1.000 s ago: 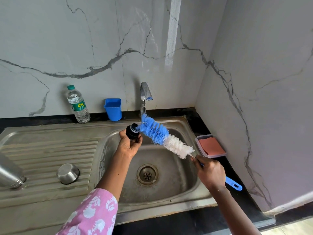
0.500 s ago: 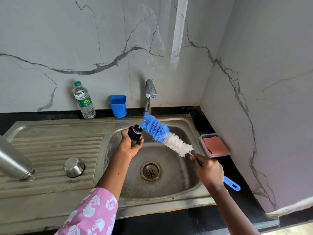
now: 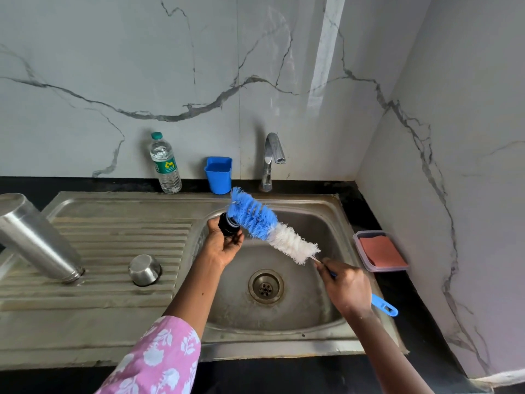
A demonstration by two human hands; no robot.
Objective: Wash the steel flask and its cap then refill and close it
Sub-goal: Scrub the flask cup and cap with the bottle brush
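Note:
Over the sink basin (image 3: 321, 223), my left hand (image 3: 224, 245) holds the flask's black inner cap (image 3: 227, 227) between fingers and thumb. My right hand (image 3: 346, 285) grips the blue handle of a bottle brush (image 3: 270, 226); its blue bristle end rests against the cap. The steel flask (image 3: 37, 240) stands mouth down and leaning on the ribbed drainboard (image 3: 113, 245) at the left. A small steel cup lid (image 3: 145, 270) sits upside down on the drainboard near it.
The tap (image 3: 271, 160) stands behind the basin with no water running. A plastic water bottle (image 3: 166, 163) and a blue cup (image 3: 218, 174) stand at the back wall. A clear box with a red sponge (image 3: 380, 251) sits right of the sink. The drain (image 3: 266, 286) is in the basin's middle.
The brush's blue end has shifted slightly up along the cap while both hands stay over the basin. The camera has tilted, showing more of the flask.

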